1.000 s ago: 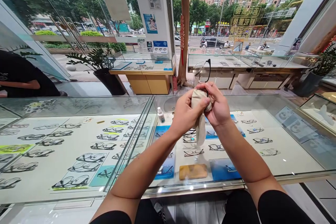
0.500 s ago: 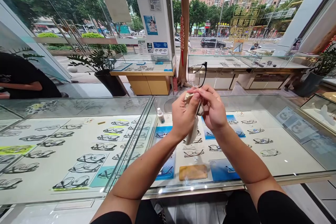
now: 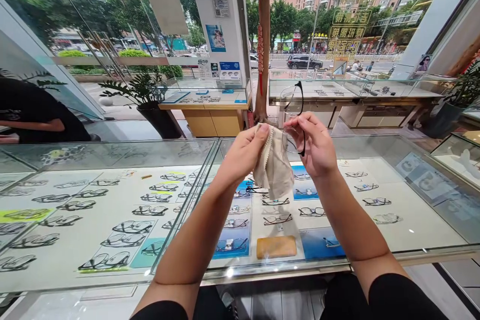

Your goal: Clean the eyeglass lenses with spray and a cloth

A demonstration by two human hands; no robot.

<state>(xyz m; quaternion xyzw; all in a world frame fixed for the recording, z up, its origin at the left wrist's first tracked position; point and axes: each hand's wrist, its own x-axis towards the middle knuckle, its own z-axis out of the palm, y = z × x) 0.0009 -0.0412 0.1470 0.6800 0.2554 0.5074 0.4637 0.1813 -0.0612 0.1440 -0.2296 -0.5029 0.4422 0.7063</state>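
Pinched in my left hand [image 3: 243, 154] is a beige cleaning cloth [image 3: 276, 170] with a zigzag edge; it hangs down over the glass counter. My right hand [image 3: 318, 146] grips a pair of eyeglasses [image 3: 302, 96] by the middle. The glasses have a dark frame and stand on end, one lens above my fingers and the other below. The lower lens is beside the cloth's right edge; whether they touch I cannot tell. Both hands are raised above the counter.
Below my hands is a glass display case [image 3: 423, 210] with rows of eyeglasses and an orange-brown case [image 3: 276, 247]. A second display case [image 3: 112, 180] adjoins it on the left. A person in black [image 3: 33, 110] is at the far left. A potted plant [image 3: 157, 115] stands beyond.
My hands have moved apart. The cloth has come off the glasses and now hangs open from my left hand, while my right hand holds the glasses slightly farther right. The small white bottle is now hidden.
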